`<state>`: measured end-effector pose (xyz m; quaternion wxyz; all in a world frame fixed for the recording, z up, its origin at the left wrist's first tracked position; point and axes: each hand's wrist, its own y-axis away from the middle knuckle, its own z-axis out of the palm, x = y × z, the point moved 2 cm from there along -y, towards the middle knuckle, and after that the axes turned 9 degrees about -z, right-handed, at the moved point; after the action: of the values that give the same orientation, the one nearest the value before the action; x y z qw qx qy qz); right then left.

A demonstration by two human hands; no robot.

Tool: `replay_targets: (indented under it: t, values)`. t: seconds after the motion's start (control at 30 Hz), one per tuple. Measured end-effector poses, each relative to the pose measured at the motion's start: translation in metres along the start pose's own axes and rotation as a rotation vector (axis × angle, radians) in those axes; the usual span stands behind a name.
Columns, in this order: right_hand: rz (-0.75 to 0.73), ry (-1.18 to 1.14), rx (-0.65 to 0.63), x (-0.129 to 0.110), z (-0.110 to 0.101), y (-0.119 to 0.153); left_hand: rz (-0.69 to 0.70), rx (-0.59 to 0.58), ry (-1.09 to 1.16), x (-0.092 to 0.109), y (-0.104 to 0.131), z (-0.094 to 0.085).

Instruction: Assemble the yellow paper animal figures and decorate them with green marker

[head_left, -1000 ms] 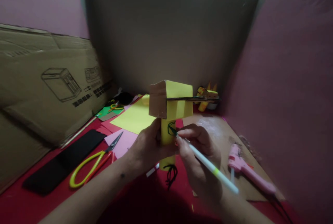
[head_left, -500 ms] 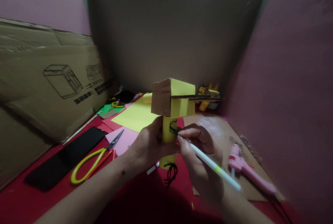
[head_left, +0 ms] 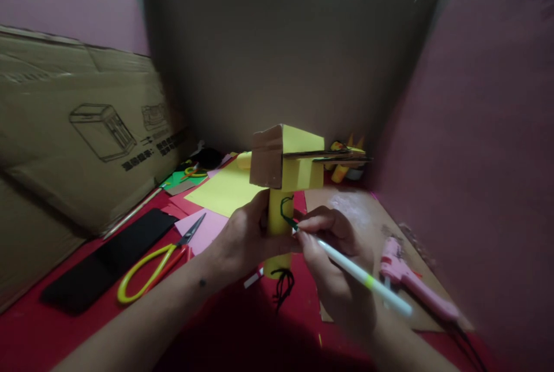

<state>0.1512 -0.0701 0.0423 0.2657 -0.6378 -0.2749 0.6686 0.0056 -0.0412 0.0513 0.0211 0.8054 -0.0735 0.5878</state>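
Observation:
My left hand (head_left: 246, 239) is wrapped round the yellow paper tube (head_left: 280, 205) of a handmade figure, which it holds upright. On top of the tube sits a box-shaped head (head_left: 303, 156) of brown cardboard and yellow paper, with flat cardboard strips (head_left: 333, 158) sticking out to the right. Black strands (head_left: 283, 282) hang at the tube's lower end. Between thumb and fingers of my right hand (head_left: 331, 256) is a white marker (head_left: 355, 271) with a green tip. The tip is at the tube, by a green curved outline (head_left: 285, 207).
Left on the red surface lie yellow-handled scissors (head_left: 160, 265), a black phone-like slab (head_left: 108, 259), pink paper (head_left: 203, 230) and yellow paper (head_left: 220, 190). A pink glue gun (head_left: 413, 282) rests on a cardboard sheet (head_left: 359, 210) at right. A printed carton (head_left: 78, 147) stands left.
The marker tip has shifted slightly down along the tube, and its back end has swung right and down. The green outline's left side looks longer. My left hand keeps its hold.

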Motion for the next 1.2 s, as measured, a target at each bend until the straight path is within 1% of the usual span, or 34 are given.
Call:
replay_targets:
  t: [0.2, 0.6, 0.8, 0.97, 1.1, 1.2]
  values:
    - [-0.004, -0.030, 0.007, 0.0019, -0.0009, 0.0009, 0.014, -0.041, 0.022, -0.0026, 0.0003, -0.0013]
    - [-0.022, -0.052, 0.030, 0.0005, -0.0016, -0.0016, 0.016, -0.034, 0.032, -0.0059, -0.0034, -0.0024]
    - [-0.006, -0.115, 0.017, 0.0026, -0.0017, 0.0003, 0.017, -0.029, 0.026, -0.0070, -0.0012, -0.0020]
    - [0.017, -0.056, 0.014, 0.0008, 0.0002, 0.0008, 0.020, 0.019, -0.019, -0.0044, -0.0008, -0.0021]
    - [0.011, -0.022, 0.032, -0.0013, 0.0002, -0.0013, 0.019, 0.001, 0.003, -0.0054, -0.0021, -0.0021]
    - [0.012, -0.018, 0.019, -0.0018, -0.0007, -0.0025, 0.055, -0.025, 0.047, -0.0076, -0.0027, -0.0025]
